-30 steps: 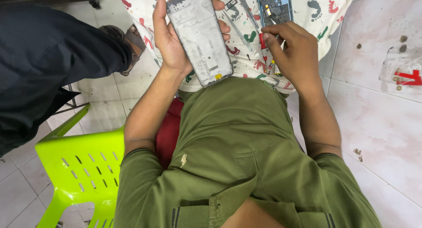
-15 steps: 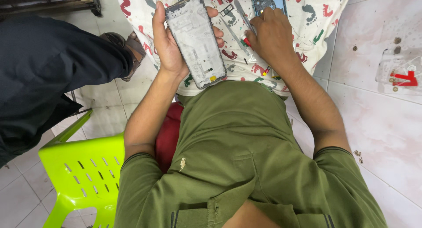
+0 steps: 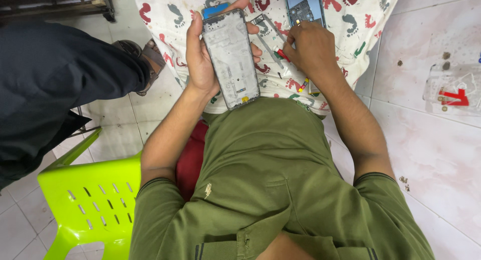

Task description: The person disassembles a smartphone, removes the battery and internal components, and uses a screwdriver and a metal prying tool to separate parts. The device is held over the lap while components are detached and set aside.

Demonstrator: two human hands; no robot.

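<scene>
1. A grey, flat, rectangular metal-and-plastic phone frame (image 3: 231,58), its bare inner face dull and scuffed, stands slanted at the upper centre of the frame, clamped in the grip of the left hand (image 3: 203,59): thumb along its left edge, fingertips wrapped over the right.
2. The right hand (image 3: 309,45), upper right of centre, has its fingers pinched together on a slim red-handled tool (image 3: 283,55).
3. Under both lies a white cloth printed with red, green and grey footprints (image 3: 361,19), soft and creased.
4. An opened dark phone body (image 3: 304,5) lies on the cloth at the top edge.
5. A lime-green slotted plastic chair (image 3: 85,200) fills the lower left.
</scene>
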